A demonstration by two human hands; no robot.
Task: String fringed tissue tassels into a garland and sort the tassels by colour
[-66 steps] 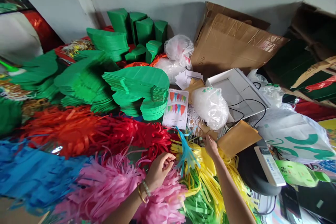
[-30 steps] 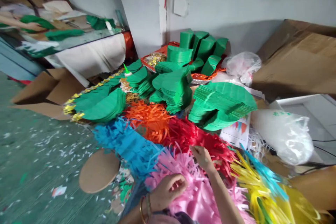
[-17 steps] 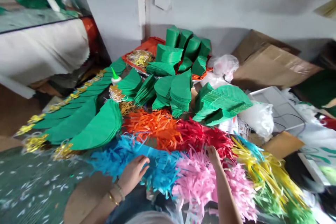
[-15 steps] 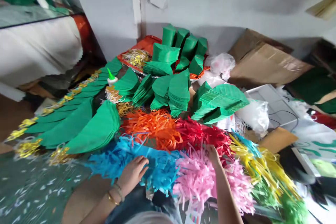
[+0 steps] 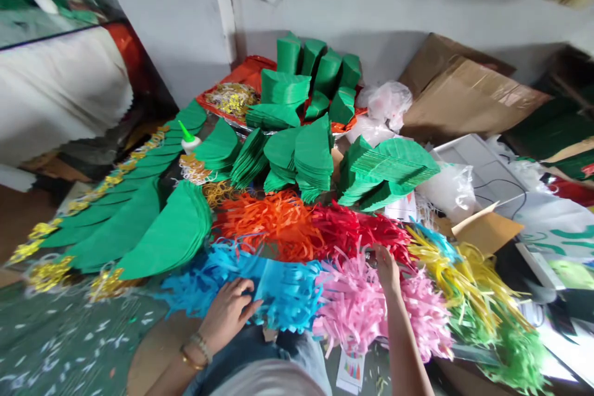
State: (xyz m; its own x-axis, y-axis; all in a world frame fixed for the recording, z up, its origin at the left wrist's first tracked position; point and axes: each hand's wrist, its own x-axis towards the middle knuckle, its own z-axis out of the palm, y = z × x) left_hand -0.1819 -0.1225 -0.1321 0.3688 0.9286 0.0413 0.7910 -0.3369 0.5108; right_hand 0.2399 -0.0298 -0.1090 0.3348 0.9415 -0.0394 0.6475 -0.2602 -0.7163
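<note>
My left hand (image 5: 228, 312) lies on the blue fringed paper pile (image 5: 269, 288), fingers pinching a blue piece at its near edge. My right hand (image 5: 386, 267) reaches into the seam between the pink fringed paper (image 5: 357, 306) and the red fringed paper (image 5: 357, 232), fingers curled down among the strips; what they hold is hidden. Orange fringe (image 5: 271, 223) lies behind the blue, yellow fringe (image 5: 464, 278) and green fringe (image 5: 520, 346) to the right.
Stacks of green paper cones (image 5: 306, 154) and green half-circles with gold trim (image 5: 162, 235) fill the back and left. A glue bottle (image 5: 188, 139), plastic bags (image 5: 445, 189), cardboard boxes (image 5: 464, 99) and a white tray (image 5: 487, 167) crowd the right. Paper scraps litter the floor (image 5: 69, 340).
The view swung left from the yellow pile. My left hand moved from the pink fringe onto the blue pile; my right hand left the yellow strips and settled between pink and red.
</note>
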